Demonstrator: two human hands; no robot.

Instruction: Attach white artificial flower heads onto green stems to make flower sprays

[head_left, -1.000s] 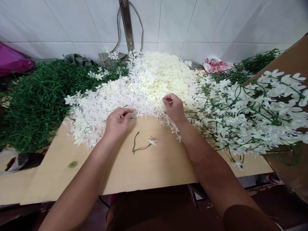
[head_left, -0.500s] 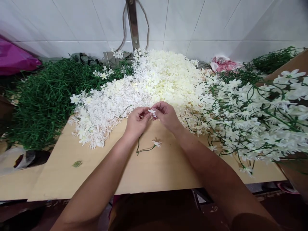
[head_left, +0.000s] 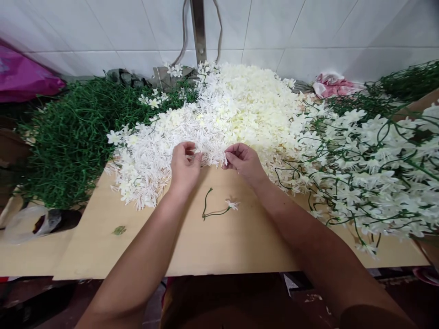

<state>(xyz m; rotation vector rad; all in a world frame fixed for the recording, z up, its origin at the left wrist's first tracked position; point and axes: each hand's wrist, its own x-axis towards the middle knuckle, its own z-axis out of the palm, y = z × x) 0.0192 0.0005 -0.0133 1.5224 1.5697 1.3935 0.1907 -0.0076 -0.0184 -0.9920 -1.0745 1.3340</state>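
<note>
My left hand (head_left: 186, 165) is over the near edge of a heap of white flower stamens (head_left: 151, 160), fingers loosely curled, thumb apart, with nothing visible between them. To its right, my right hand (head_left: 245, 163) pinches a small white flower piece (head_left: 225, 158) between thumb and fingertips; much of the piece is covered by the fingers. Behind it rises a pile of loose cream-white petals (head_left: 254, 105). On the board just below both hands lies a bent green stem (head_left: 216, 214) with one white artificial flower (head_left: 233, 205) at its end.
Green plastic stems (head_left: 68, 141) are heaped at the left. Finished white flowers on stems (head_left: 370, 169) crowd the right side. A clear plastic container (head_left: 25, 225) is at lower left, a pink bag (head_left: 25, 75) above. The cardboard board (head_left: 144, 256) ends near my body; a tiled wall (head_left: 308, 27) stands behind.
My hands were together at a small white flower; now they are apart, the left having moved leftward. The view has shifted slightly, and the stem with its flower still lies on the board.
</note>
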